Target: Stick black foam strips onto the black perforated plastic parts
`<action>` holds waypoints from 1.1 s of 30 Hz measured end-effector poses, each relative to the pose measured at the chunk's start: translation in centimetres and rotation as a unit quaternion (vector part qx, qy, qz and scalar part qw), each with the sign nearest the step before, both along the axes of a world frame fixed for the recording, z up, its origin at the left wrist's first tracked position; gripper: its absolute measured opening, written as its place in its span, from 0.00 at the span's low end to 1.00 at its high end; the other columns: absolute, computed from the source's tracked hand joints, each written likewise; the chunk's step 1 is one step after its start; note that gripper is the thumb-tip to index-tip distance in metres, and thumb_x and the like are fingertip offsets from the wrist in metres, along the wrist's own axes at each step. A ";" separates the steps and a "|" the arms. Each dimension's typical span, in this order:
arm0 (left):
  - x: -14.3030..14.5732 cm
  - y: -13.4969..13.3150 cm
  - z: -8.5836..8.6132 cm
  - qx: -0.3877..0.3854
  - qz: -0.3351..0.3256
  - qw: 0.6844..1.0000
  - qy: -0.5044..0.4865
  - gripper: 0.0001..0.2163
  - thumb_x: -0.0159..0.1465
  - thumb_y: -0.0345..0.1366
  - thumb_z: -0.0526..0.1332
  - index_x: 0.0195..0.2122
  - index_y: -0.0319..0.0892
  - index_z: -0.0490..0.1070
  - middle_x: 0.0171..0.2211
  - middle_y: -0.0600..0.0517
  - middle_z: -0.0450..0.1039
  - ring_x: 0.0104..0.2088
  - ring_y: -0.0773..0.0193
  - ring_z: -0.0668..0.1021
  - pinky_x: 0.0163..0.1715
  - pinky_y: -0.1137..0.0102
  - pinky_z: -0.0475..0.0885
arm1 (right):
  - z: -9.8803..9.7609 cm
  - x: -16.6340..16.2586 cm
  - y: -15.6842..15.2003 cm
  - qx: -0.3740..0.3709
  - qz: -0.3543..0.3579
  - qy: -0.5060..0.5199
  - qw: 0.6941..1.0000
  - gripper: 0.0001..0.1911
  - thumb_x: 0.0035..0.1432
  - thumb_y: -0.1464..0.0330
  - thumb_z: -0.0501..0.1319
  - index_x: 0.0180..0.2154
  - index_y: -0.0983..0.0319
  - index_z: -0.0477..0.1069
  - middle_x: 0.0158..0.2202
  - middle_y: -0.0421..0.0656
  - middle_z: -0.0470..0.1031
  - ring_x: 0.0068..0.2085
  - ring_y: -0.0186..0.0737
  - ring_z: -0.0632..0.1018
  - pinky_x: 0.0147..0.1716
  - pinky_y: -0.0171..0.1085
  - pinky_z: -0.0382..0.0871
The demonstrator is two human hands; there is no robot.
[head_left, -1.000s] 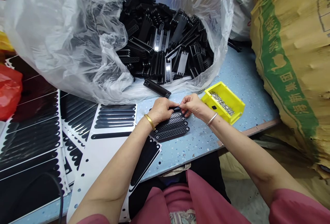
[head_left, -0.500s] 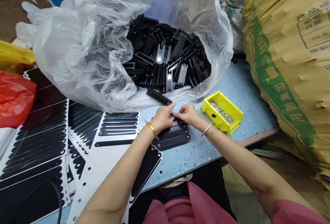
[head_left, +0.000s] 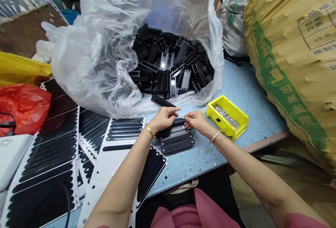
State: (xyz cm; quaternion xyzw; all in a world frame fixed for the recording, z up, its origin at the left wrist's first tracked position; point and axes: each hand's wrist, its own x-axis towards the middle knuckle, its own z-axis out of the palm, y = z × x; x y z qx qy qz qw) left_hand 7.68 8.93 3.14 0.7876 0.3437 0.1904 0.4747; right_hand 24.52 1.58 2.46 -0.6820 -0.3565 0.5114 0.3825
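Several black bars point(head_left: 177, 144) with a cross-hatched top and small metal-rimmed end holes lie side by side on the blue table in front of me. On the far side of this row is a smooth-topped black strip point(head_left: 179, 121). My left hand point(head_left: 163, 119) rests over its left end, index finger stretched out and thumb apart from it; its other fingers are partly hidden. With fingertips pinched together, my right hand point(head_left: 194, 120) is at the strip's right end. Just beyond my left hand, another black bar point(head_left: 162, 101) lies at the bag's mouth.
A large clear plastic bag point(head_left: 105, 63) holds a heap of black bars point(head_left: 168, 63). To the right stands a yellow bin point(head_left: 240, 116) of small metal pieces. White sheets of black strips point(head_left: 123, 130) cover the left side. A big yellow sack point(head_left: 286, 63) leans at the right.
My hands have moved apart from each other, each to an end of the black strip, which now shows between them. The view has shifted slightly.
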 end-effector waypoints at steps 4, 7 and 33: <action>0.2 0.1 1.0 0.134 0.136 0.976 0.104 0.13 0.62 0.35 0.60 0.45 0.39 0.79 0.34 0.46 0.82 0.38 0.56 0.82 0.42 0.64 0.74 | -0.2 -0.2 0.0 0.003 -0.009 -0.018 1.000 0.10 0.53 0.74 0.63 0.21 0.63 0.70 0.15 0.38 0.72 0.14 0.30 0.72 0.13 0.26 0.66; 0.3 -0.2 1.3 0.196 0.107 0.954 0.201 0.16 0.59 0.48 0.66 0.41 0.42 0.80 0.35 0.46 0.81 0.40 0.52 0.81 0.41 0.63 0.72 | -0.3 -0.2 0.1 0.014 0.000 -0.032 0.999 0.10 0.51 0.73 0.64 0.20 0.63 0.70 0.14 0.38 0.72 0.14 0.30 0.72 0.12 0.26 0.65; -24.0 -14.6 2.6 0.215 0.476 0.804 0.285 0.16 0.60 0.42 0.58 0.44 0.41 0.78 0.36 0.47 0.81 0.36 0.54 0.81 0.39 0.66 0.70 | 3.6 -0.9 -5.8 0.220 0.076 -0.273 0.933 0.13 0.54 0.62 0.59 0.23 0.61 0.73 0.15 0.40 0.71 0.19 0.38 0.71 0.20 0.35 0.62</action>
